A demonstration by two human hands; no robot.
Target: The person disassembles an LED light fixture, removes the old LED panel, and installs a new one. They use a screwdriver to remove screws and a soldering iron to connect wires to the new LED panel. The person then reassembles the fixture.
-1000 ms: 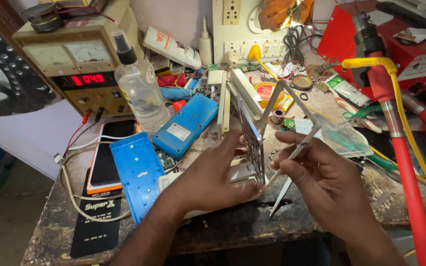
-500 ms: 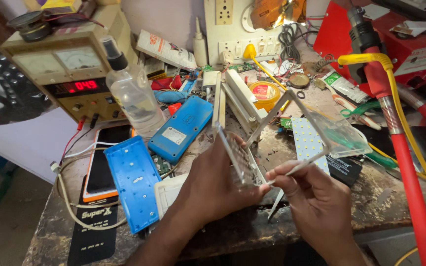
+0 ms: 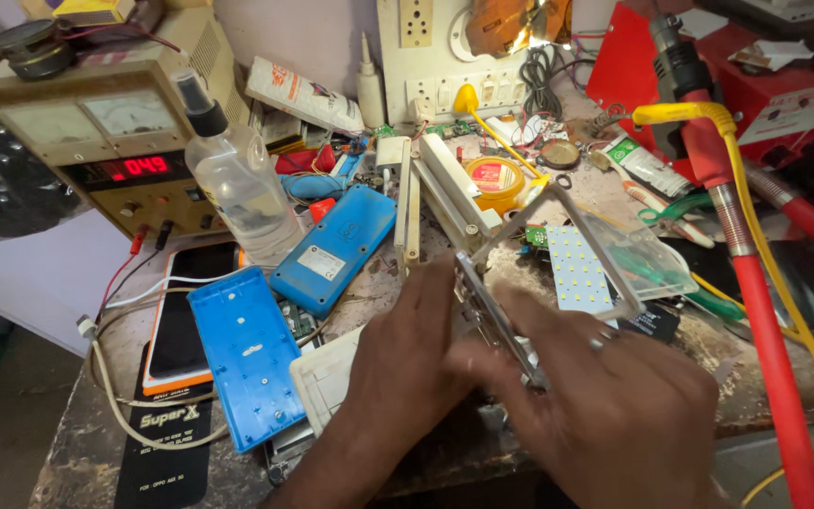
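two hands, left hand [image 3: 407,363] and right hand [image 3: 614,405], are gripping a metal frame [image 3: 492,316] in closed fingers beside a blue case [image 3: 332,250] bearing a white label.

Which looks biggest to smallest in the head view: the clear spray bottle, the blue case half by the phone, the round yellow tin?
1. Blue case half, though nearer the camera.
2. Clear spray bottle.
3. Round yellow tin.

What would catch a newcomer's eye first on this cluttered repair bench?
At centre, the left hand and right hand both grip a thin metal frame held on edge over the worn benchtop. Left of them lie a blue plastic cover and a blue case, with a clear spray bottle standing behind. A bright red hose runs down the right side.
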